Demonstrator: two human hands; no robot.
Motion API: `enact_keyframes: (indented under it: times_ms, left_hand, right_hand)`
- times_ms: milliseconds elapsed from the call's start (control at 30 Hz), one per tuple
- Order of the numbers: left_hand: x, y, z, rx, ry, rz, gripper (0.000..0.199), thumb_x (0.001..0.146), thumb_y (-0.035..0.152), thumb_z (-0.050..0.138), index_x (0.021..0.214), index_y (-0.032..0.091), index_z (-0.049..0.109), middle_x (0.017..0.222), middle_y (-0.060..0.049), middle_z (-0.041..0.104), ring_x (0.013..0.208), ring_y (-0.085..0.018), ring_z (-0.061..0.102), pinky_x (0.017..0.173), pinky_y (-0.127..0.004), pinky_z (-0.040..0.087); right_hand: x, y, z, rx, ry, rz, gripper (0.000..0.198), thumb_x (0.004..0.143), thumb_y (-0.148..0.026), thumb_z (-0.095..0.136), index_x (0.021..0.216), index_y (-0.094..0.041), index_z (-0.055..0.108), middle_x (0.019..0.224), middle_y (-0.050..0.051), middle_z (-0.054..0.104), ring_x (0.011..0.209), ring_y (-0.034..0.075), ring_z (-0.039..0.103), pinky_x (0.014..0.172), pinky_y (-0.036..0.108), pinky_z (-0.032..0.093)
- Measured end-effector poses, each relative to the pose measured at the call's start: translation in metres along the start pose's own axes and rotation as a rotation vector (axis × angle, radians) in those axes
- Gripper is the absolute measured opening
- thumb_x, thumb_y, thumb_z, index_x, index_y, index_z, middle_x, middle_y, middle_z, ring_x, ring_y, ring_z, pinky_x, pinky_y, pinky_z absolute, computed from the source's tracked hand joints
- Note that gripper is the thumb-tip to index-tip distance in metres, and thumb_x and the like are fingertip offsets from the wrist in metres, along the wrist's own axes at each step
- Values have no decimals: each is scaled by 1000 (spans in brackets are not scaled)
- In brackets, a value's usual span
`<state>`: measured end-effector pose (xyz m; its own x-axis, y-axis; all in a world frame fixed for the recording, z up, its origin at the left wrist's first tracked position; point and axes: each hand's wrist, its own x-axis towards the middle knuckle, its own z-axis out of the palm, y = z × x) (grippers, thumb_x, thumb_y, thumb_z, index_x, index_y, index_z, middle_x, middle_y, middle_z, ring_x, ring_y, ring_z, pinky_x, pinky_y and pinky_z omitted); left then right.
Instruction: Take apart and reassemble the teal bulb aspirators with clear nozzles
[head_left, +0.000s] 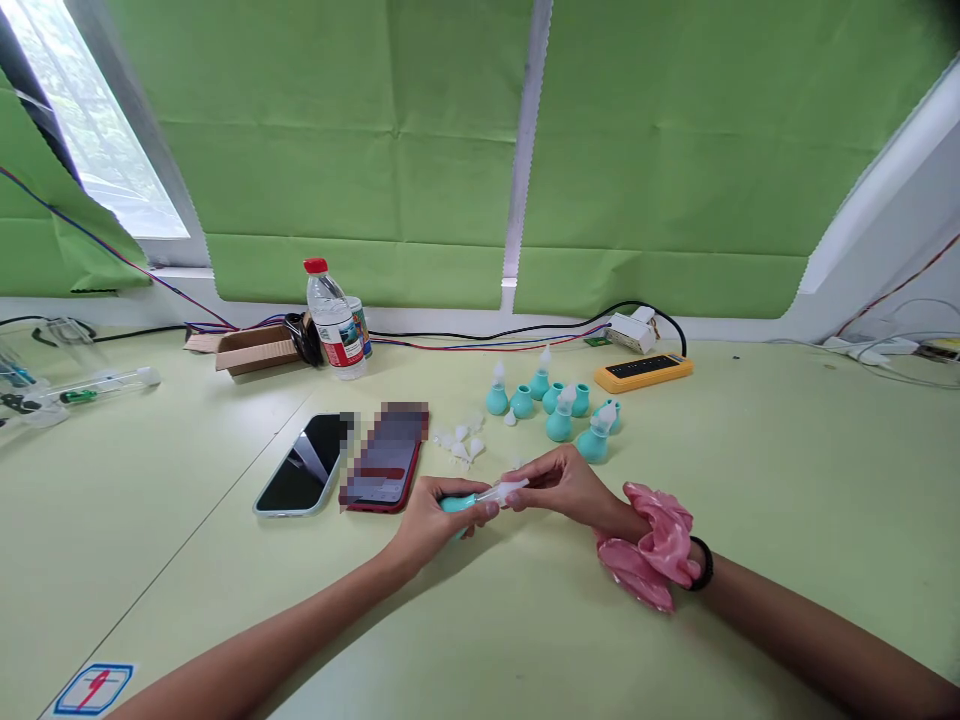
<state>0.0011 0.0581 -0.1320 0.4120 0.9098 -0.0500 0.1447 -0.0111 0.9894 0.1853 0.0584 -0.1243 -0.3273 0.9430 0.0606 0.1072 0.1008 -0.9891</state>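
My left hand [442, 515] is closed round a teal squeeze bulb [456, 503], which looks like a nasal aspirator and lies on its side with a clear collar pointing right. At that end my right hand [551, 487] pinches the whitish soft nozzle tip [513, 488]. The tip and collar meet or nearly meet; the fingers partly cover the joint. Behind the hands stand several more teal bulbs [559, 426], some with pointed translucent nozzles and some with open necks. Loose white nozzle tips [459, 451] lie in a small pile left of them.
Left of the hands lie a phone in a pale case [307, 465] and one in a red case [384, 460]. Farther back are a water bottle [336, 325], a cardboard box [259, 350], a yellow power strip [643, 373] and cables. A pink scrunchie [652, 545] circles my right wrist.
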Motion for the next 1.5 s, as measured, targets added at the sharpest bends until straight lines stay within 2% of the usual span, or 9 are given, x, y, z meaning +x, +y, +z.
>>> enact_keyframes:
  times_ms: [133, 300, 467, 567, 800, 933, 1133, 1300, 1500]
  left_hand:
    - [0, 2, -2, -127, -112, -32, 34, 62, 35, 63, 84, 8, 66, 55, -3, 55, 45, -8, 43, 45, -21, 35]
    - [-3, 3, 1, 52, 27, 80, 36, 60, 36, 63, 83, 7, 66, 53, -4, 56, 46, -9, 42, 44, -21, 34]
    - [-5, -4, 3, 389, 188, 432, 28, 67, 33, 59, 78, 9, 67, 52, -3, 54, 48, -9, 43, 44, -20, 33]
    - [-5, -10, 3, 490, 255, 630, 26, 69, 30, 58, 81, 8, 66, 49, -2, 50, 43, -8, 39, 41, -19, 30]
    - [-6, -16, 4, 622, 372, 893, 21, 68, 22, 60, 85, 10, 63, 54, -4, 56, 45, -8, 45, 43, -19, 35]
    - [-7, -13, 5, 597, 389, 897, 21, 67, 22, 60, 86, 13, 63, 59, -4, 60, 49, -9, 50, 45, -19, 39]
    - [-7, -10, 6, 494, 359, 764, 21, 68, 24, 60, 86, 13, 62, 64, -4, 62, 55, -11, 55, 50, -20, 44]
    - [-8, -13, 6, 496, 381, 822, 22, 67, 21, 62, 87, 12, 61, 63, -4, 60, 53, -11, 53, 48, -20, 43]
    - [-8, -17, 6, 551, 409, 824, 24, 66, 23, 62, 88, 13, 62, 65, -5, 61, 55, -12, 55, 51, -21, 43]
  right_hand:
    - [-2, -7, -3, 11, -114, 14, 29, 57, -24, 68, 84, -12, 66, 69, 7, 67, 61, 15, 62, 58, 26, 52]
    - [0, -1, -2, 117, -112, 89, 29, 57, -24, 68, 83, -11, 66, 69, 8, 67, 63, 18, 64, 54, 26, 53]
    - [1, 4, 2, 238, -106, 134, 26, 60, -24, 67, 80, -9, 64, 70, 10, 67, 67, 21, 64, 53, 25, 52]
    - [0, 2, 4, 290, -119, 163, 24, 61, -23, 67, 80, -8, 63, 70, 10, 67, 66, 19, 64, 53, 24, 51]
    - [0, 2, 6, 389, -118, 246, 23, 57, -24, 69, 73, -8, 62, 67, 6, 65, 56, 17, 64, 50, 22, 50]
    - [-1, 4, 6, 409, -127, 216, 25, 55, -27, 69, 72, -9, 63, 70, 5, 64, 46, 13, 61, 47, 22, 49]
    - [-2, 1, 7, 292, -99, 121, 32, 59, -31, 67, 83, -10, 65, 64, 5, 65, 50, 17, 62, 51, 25, 50]
    - [-3, 1, 8, 291, -134, 108, 28, 66, -32, 62, 81, -9, 65, 68, 7, 66, 52, 18, 63, 55, 30, 51]
    - [-2, 1, 8, 264, -177, 120, 35, 64, -37, 61, 81, -7, 64, 69, 10, 65, 62, 20, 63, 45, 25, 50]
